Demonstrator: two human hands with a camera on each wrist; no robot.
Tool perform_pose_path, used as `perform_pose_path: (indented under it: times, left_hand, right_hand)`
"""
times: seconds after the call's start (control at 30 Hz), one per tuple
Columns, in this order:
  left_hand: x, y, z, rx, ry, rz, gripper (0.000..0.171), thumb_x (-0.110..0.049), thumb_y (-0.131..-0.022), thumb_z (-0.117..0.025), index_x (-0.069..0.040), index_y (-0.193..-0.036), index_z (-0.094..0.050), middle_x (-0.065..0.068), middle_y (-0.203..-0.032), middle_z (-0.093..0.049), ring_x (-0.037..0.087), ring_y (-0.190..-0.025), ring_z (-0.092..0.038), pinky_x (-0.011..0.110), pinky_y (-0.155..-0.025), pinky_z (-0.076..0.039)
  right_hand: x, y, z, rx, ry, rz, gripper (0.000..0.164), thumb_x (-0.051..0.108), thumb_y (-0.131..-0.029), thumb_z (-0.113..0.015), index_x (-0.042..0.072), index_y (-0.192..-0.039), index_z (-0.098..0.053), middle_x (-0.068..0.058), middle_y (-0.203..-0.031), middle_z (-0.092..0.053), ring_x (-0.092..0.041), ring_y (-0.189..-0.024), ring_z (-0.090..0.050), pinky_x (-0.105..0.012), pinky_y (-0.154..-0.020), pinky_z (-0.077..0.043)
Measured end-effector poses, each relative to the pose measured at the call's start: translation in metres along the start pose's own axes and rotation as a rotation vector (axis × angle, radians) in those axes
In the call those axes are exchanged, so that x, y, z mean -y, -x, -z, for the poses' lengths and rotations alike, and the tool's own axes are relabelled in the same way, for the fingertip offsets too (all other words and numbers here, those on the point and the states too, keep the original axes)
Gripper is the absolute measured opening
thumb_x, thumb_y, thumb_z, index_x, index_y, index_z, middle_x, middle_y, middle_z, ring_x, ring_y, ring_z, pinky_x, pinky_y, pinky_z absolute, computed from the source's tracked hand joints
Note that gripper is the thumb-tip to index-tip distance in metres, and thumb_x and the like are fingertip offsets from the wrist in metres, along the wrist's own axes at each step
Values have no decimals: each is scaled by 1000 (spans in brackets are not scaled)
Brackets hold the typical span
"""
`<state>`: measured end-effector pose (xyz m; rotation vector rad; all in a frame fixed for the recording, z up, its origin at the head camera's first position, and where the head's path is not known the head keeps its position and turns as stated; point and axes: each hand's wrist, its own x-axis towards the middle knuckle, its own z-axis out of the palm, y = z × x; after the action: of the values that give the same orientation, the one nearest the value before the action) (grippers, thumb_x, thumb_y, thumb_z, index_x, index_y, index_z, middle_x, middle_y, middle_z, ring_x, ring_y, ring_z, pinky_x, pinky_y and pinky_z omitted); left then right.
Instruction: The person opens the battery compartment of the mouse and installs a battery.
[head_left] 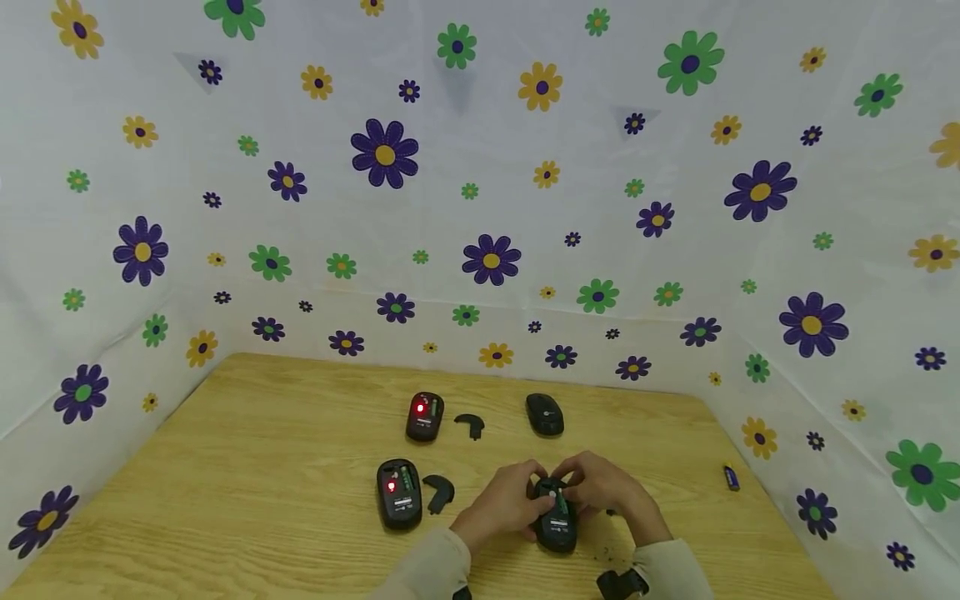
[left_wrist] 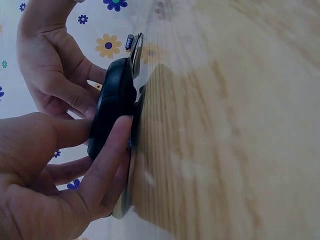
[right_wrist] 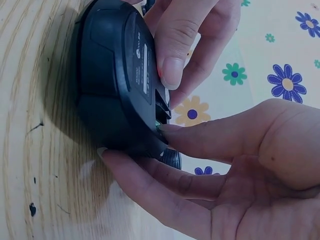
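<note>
A black computer mouse [head_left: 557, 527] lies underside up near the table's front, its battery compartment uncovered. Something green, like a battery [head_left: 562, 503], shows inside. My left hand [head_left: 512, 498] grips the mouse from the left, thumb on the underside. From the other side my right hand [head_left: 604, 483] pinches its far end. In the right wrist view, the right thumb [right_wrist: 200, 140] presses at the compartment opening while fingers sit under the mouse body [right_wrist: 107, 65]. The left wrist view shows left fingers [left_wrist: 107, 165] along the mouse's side. Part of the compartment is hidden by the fingers.
Two more overturned mice [head_left: 399, 496] [head_left: 425, 418] glow red at left, each beside a loose black cover [head_left: 439, 493] [head_left: 471, 426]. Another mouse [head_left: 544, 415] lies farther back. A small battery [head_left: 731, 477] lies at right. Flowered sheets [head_left: 487, 208] enclose the wooden table [head_left: 285, 467].
</note>
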<state>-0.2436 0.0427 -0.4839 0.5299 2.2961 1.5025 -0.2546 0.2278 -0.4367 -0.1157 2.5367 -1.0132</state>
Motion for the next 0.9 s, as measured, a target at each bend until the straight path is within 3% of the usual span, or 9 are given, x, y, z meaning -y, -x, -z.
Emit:
perform_pose_path:
  times: [0.27, 0.9]
  left_hand:
    - [-3, 1, 1, 4, 0, 20, 29, -11, -98, -70, -5, -125, -60, 8, -84, -66, 22, -58, -71, 26, -47, -58]
    - [-3, 1, 1, 27, 7, 32, 27, -13, -100, -69, -6, -124, -59, 8, -85, -67, 15, -56, -68, 25, -48, -57]
  right_hand:
    - [-1, 1, 0, 20, 2, 1, 31, -9, -94, -63, -2, -123, -69, -17, -100, -72, -26, -84, -74, -44, -68, -67]
    - [-1, 2, 2, 40, -7, 17, 33, -10, -92, -63, -1, -123, -69, -18, -100, -71, -27, -87, -73, -46, -70, -67]
